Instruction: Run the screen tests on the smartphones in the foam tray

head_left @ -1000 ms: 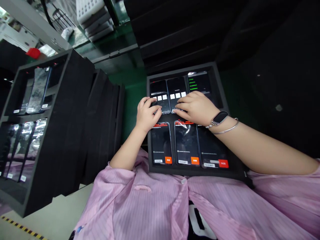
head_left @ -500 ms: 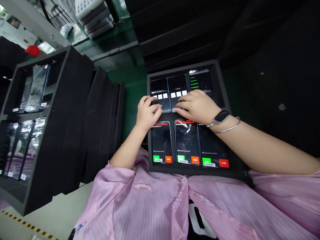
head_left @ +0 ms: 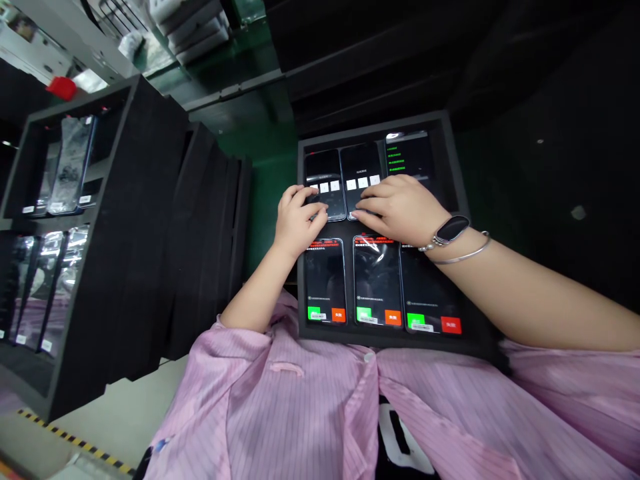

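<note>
Since a second ago, green buttons (head_left: 364,312) have come up beside red buttons (head_left: 339,315) on the tray's (head_left: 455,159) 7 o'clock phone (head_left: 325,277), 6 o'clock phone (head_left: 379,280) and 5 o'clock phone (head_left: 433,283); those screens now seem to offer two choices; the left hand (head_left: 295,223) stays over the 11 o'clock phone (head_left: 327,168), the right hand (head_left: 407,210) over the 12 o'clock phone (head_left: 362,162); both hands' fingers are bent, loosely spread, gripping nothing; I cannot tell whether they touch glass.

Your view is dim, nearly black from twelve to three o'clock, with the brightest light toward ten. White glare streaks the phones (head_left: 50,267) at nine o'clock. Screens (head_left: 376,283) near the centre glow, your sleeve (head_left: 575,387) looks stretched toward four o'clock, and the pale trays (head_left: 197,30) at eleven look soft.
</note>
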{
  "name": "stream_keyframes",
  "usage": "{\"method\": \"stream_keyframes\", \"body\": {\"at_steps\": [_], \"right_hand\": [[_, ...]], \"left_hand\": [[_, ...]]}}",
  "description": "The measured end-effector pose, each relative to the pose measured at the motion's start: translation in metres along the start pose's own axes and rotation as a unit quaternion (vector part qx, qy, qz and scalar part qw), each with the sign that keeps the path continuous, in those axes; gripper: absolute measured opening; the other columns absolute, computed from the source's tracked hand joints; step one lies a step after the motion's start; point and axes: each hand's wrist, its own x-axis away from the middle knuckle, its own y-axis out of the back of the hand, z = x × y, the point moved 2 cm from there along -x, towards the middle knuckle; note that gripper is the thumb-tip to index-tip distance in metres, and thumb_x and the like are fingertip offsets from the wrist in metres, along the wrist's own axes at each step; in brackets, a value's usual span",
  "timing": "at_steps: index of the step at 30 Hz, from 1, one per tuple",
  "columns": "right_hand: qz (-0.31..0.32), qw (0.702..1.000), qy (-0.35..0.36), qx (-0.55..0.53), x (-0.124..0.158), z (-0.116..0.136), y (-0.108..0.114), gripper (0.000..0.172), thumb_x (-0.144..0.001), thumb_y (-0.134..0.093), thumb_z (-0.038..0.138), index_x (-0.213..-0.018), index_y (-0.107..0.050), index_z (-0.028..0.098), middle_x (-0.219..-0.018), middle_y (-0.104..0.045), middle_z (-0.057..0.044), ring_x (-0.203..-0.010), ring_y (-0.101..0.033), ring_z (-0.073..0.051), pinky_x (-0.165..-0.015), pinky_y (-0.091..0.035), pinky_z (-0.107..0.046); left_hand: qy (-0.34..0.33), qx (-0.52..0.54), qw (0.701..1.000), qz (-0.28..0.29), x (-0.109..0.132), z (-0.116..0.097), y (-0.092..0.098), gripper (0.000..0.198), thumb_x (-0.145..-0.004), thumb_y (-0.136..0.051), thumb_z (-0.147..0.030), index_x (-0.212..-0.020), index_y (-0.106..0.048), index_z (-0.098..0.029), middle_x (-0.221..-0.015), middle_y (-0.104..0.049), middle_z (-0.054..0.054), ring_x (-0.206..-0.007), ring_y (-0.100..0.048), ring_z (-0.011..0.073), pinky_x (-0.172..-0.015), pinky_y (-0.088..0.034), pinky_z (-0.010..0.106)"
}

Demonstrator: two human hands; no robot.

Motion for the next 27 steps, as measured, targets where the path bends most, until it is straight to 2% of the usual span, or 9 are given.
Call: {"method": "stream_keyframes", "body": {"at_steps": [4, 11, 13, 14, 16, 19, 21, 25, 27], "right_hand": [[0.016, 1.0, 0.0, -0.009, -0.001, -0.002, 0.0, 0.047, -0.109, -0.047, 0.049, -0.108, -0.084, 0.021, -0.111, -0.077, -0.012, -0.102, -0.063, -0.032, -0.095, -0.045, -0.05], [0.01, 1.0, 0.004, -0.007, 0.0, -0.002, -0.001, 0.047, -0.109, -0.046, 0.048, -0.107, -0.084, 0.022, -0.111, -0.077, -0.012, -0.103, -0.064, -0.032, -0.095, -0.047, -0.051], [0.006, 1.0, 0.007, -0.014, 0.0, -0.001, 0.0, 0.044, -0.108, -0.047, 0.047, -0.106, -0.083, 0.021, -0.111, -0.077, -0.013, -0.103, -0.065, -0.032, -0.096, -0.049, -0.052], [0.0, 1.0, 0.011, -0.017, 0.0, -0.001, 0.001, 0.043, -0.108, -0.048, 0.046, -0.107, -0.083, 0.02, -0.113, -0.076, -0.014, -0.105, -0.065, -0.033, -0.097, -0.05, -0.053], [-0.024, 1.0, 0.009, -0.018, 0.001, -0.002, 0.003, 0.041, -0.108, -0.049, 0.045, -0.111, -0.08, 0.019, -0.122, -0.074, -0.015, -0.115, -0.064, -0.035, -0.102, -0.05, -0.054], [-0.08, 0.996, -0.025, -0.021, 0.001, -0.007, 0.003, 0.039, -0.105, -0.052, 0.044, -0.124, -0.073, 0.016, -0.134, -0.069, -0.018, -0.129, -0.059, -0.038, -0.111, -0.048, -0.057], [-0.101, 0.993, -0.057, -0.032, 0.0, -0.011, 0.0, 0.038, -0.102, -0.054, 0.041, -0.127, -0.069, 0.016, -0.131, -0.069, -0.019, -0.13, -0.059, -0.04, -0.113, -0.047, -0.061], [-0.113, 0.988, -0.092, -0.055, -0.002, -0.019, 0.001, 0.03, -0.098, -0.054, 0.033, -0.121, -0.067, 0.018, -0.118, -0.072, -0.017, -0.123, -0.063, -0.041, -0.114, -0.047, -0.065], [-0.174, 0.978, -0.097, -0.066, 0.002, -0.023, 0.011, 0.028, -0.098, -0.05, 0.027, -0.119, -0.067, 0.021, -0.119, -0.072, -0.016, -0.122, -0.063, -0.039, -0.117, -0.046, -0.064]], "left_hand": [[-0.002, 0.0, 1.0, -0.002, 0.001, 0.0, -0.001, 0.023, -0.099, -0.063, -0.03, -0.098, -0.086, -0.027, -0.131, -0.073, 0.007, -0.139, -0.052, 0.033, -0.123, -0.045, 0.054], [0.013, -0.017, 1.0, 0.021, -0.002, -0.004, 0.004, 0.021, -0.1, -0.066, -0.033, -0.099, -0.085, -0.026, -0.138, -0.07, 0.007, -0.142, -0.049, 0.0349, -0.124, -0.043, 0.055], [0.009, -0.01, 1.0, 0.027, -0.008, -0.005, 0.005, 0.025, -0.101, -0.066, -0.039, -0.115, -0.082, -0.026, -0.143, -0.067, 0.008, -0.143, -0.048, 0.0342, -0.126, -0.041, 0.054], [0.008, -0.005, 1.0, 0.023, -0.011, -0.005, 0.004, 0.033, -0.102, -0.066, -0.044, -0.127, -0.077, -0.026, -0.147, -0.064, 0.01, -0.144, -0.048, 0.0341, -0.127, -0.04, 0.053], [0.021, 0.0, 1.0, 0.004, -0.017, -0.004, 0.002, 0.054, -0.102, -0.064, -0.056, -0.147, -0.064, -0.027, -0.156, -0.056, 0.012, -0.149, -0.044, 0.0357, -0.129, -0.036, 0.055], [0.053, -0.024, 0.998, -0.009, -0.022, -0.004, -0.004, 0.07, -0.099, -0.061, -0.069, -0.154, -0.056, -0.025, -0.164, -0.047, 0.016, -0.154, -0.036, 0.0403, -0.129, -0.033, 0.059], [0.06, -0.051, 0.997, 0.003, -0.022, -0.006, -0.008, 0.069, -0.1, -0.059, -0.07, -0.151, -0.058, -0.023, -0.163, -0.046, 0.017, -0.153, -0.036, 0.0408, -0.128, -0.034, 0.059], [0.06, -0.084, 0.994, 0.019, -0.019, -0.01, -0.007, 0.056, -0.102, -0.059, -0.064, -0.141, -0.066, -0.024, -0.159, -0.051, 0.016, -0.149, -0.04, 0.0395, -0.125, -0.038, 0.057], [0.059, -0.086, 0.994, 0.02, -0.019, -0.011, -0.007, 0.055, -0.102, -0.06, -0.063, -0.141, -0.066, -0.024, -0.156, -0.054, 0.016, -0.146, -0.042, 0.0394, -0.123, -0.039, 0.057]]}}
